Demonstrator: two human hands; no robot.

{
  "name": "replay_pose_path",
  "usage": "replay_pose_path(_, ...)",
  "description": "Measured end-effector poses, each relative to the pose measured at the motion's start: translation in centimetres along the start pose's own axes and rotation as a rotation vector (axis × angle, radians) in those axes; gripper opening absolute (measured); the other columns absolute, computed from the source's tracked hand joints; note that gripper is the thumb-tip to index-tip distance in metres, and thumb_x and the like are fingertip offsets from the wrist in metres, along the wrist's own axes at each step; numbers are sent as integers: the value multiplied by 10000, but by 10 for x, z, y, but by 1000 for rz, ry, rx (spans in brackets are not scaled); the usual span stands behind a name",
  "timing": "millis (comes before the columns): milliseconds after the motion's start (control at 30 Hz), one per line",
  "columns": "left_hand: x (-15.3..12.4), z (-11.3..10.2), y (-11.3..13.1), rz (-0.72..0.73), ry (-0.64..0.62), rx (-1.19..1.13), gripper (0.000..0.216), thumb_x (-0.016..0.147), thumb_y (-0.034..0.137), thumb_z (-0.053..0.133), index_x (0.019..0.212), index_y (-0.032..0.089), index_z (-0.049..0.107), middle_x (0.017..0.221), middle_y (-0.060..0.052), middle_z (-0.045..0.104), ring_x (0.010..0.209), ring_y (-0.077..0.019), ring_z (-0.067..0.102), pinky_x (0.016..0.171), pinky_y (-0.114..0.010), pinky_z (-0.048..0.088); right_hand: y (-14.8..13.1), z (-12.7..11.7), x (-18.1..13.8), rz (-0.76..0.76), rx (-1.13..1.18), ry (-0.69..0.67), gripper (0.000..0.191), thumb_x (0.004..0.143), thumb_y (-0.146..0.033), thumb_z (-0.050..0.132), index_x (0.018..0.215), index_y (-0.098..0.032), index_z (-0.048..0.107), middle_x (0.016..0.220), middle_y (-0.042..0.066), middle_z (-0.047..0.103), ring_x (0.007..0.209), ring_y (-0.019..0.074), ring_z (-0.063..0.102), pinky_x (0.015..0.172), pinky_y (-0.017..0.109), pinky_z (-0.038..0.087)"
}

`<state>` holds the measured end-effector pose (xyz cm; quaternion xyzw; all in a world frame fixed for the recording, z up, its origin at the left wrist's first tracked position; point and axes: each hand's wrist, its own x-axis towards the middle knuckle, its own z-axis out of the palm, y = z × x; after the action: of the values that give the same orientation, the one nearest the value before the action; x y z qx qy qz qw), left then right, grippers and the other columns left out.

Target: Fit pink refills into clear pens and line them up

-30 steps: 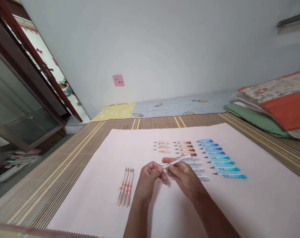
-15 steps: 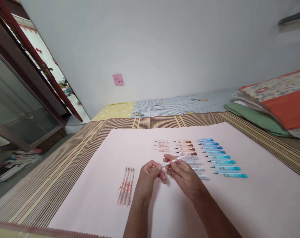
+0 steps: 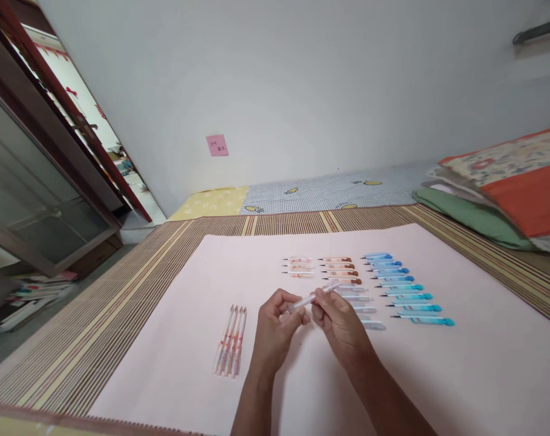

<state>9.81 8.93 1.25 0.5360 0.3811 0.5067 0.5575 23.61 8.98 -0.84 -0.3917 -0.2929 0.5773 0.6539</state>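
Observation:
A slim white pen (image 3: 307, 299) is held at a slant above the pale pink sheet, pinched at both ends. My left hand (image 3: 275, 330) grips its lower left end between thumb and fingers. At the upper right end, the thumb and fingers of my right hand (image 3: 342, 321) are closed on the barrel. To the left of my left hand lies a tight group of several clear pens with reddish prints (image 3: 230, 342), tips pointing away. Just beyond my right hand are grey-white translucent pens (image 3: 363, 298), partly hidden by it.
Blue pens (image 3: 404, 287) lie in a column at the right of the sheet (image 3: 166, 363). Brown-ended pens (image 3: 338, 266) and pale printed pens (image 3: 298, 266) lie farther back. Folded cloths (image 3: 524, 194) are stacked at the right on the striped mat (image 3: 120, 327).
The pen has turned in my fingers; its plain white side now shows where a reddish print did. My right fingers have closed around it, and my left grip has shifted. The laid-out pens stay put.

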Motion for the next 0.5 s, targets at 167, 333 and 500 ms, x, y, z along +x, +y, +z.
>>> replay_pose_path(167, 3, -2, 0, -77, 3, -78, 259, 840, 403, 739, 786, 181, 616, 593, -27, 695, 557, -165, 608, 667, -302, 476, -2, -4, -1, 34, -19, -121, 442, 694, -556, 845, 940, -201, 750, 613, -33, 526, 613, 141, 463, 609, 302, 381)
replay_pose_path(333, 2, -2, -1, -32, -26, -98, 236, 844, 389, 748, 851, 184, 631, 669, -31, 719, 653, -180, 643, 730, -310, 485, 3, -5, 2, 21, -47, -66, 448, 668, -596, 849, 831, -190, 755, 613, -24, 533, 635, 150, 479, 659, 326, 407)
replay_pose_path(500, -4, 2, 3, 111, -7, 166, 184, 892, 384, 707, 940, 206, 707, 804, -35, 741, 819, -206, 665, 819, -315, 473, 4, 3, 0, 29, 53, -13, 425, 615, -598, 876, 749, -215, 750, 567, -45, 437, 614, 152, 426, 656, 344, 450)
